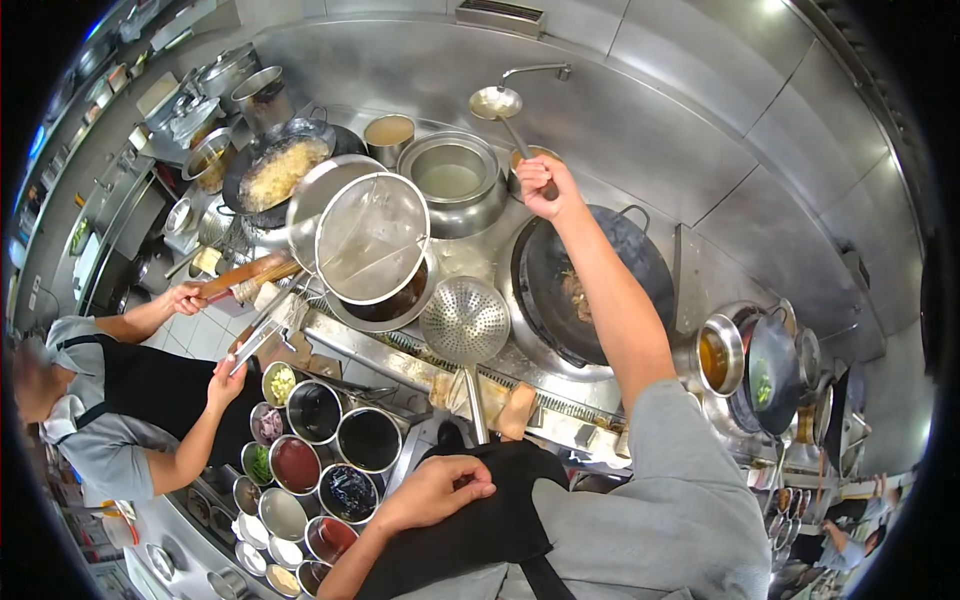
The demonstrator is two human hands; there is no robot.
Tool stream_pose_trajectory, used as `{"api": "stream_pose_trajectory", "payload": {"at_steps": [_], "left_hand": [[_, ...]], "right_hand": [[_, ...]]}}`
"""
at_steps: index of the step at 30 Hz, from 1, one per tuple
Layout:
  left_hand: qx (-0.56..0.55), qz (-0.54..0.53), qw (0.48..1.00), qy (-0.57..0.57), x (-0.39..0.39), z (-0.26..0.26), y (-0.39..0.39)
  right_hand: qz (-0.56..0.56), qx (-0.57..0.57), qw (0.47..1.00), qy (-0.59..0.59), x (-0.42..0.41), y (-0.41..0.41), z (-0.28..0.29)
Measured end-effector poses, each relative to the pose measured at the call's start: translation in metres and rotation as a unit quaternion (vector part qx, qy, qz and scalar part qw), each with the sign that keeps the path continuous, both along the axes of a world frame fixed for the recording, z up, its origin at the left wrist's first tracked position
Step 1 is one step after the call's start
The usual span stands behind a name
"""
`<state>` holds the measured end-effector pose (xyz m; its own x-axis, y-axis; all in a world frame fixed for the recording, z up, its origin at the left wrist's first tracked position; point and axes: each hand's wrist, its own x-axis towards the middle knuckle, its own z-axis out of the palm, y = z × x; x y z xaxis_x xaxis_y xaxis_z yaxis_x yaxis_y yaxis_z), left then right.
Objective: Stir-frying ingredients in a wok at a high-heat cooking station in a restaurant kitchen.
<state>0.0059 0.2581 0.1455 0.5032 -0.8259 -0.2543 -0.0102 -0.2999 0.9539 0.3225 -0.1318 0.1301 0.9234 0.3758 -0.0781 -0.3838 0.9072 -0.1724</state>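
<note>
My right hand [546, 184] grips the dark handle of a metal ladle [496, 103], whose bowl is raised close to the wall faucet [536, 69]. Below my raised forearm sits a black wok [626, 255] with some browned food [576, 295] in it, partly hidden by the arm. My left hand [437, 489] hangs before the black apron with fingers curled and nothing visible in it. Near it, the long handle of a perforated metal skimmer [465, 320] points towards me. A large round mesh strainer [373, 238] rests over a pot of dark liquid [390, 304].
On the left, a co-worker [127, 405] in a black apron holds long-handled tools near a wok of bubbling yellowish food [283, 176]. Several seasoning containers [295, 465] stand at my lower left. A metal pot of pale liquid [450, 176] and a right-hand wok with greens [772, 364] flank my wok.
</note>
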Motion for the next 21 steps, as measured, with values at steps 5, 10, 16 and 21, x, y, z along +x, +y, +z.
{"api": "stream_pose_trajectory", "payload": {"at_steps": [5,10,16,21], "left_hand": [[-0.006,-0.01,0.998,0.065,-0.001,0.025,0.002],[-0.062,0.036,0.993,0.098,0.006,0.021,0.009],[-0.005,-0.055,0.993,0.108,0.049,-0.01,-0.047],[-0.039,-0.089,0.993,-0.06,0.065,-0.098,-0.135]], "right_hand": [[-0.035,0.052,0.998,0.014,-0.054,-0.013,-0.008],[-0.054,0.076,0.995,0.026,-0.16,-0.019,-0.025],[-0.148,-0.254,0.941,0.168,-0.295,-0.011,-0.026],[-0.09,-0.756,0.624,0.176,-0.376,-0.006,-0.063]]}}
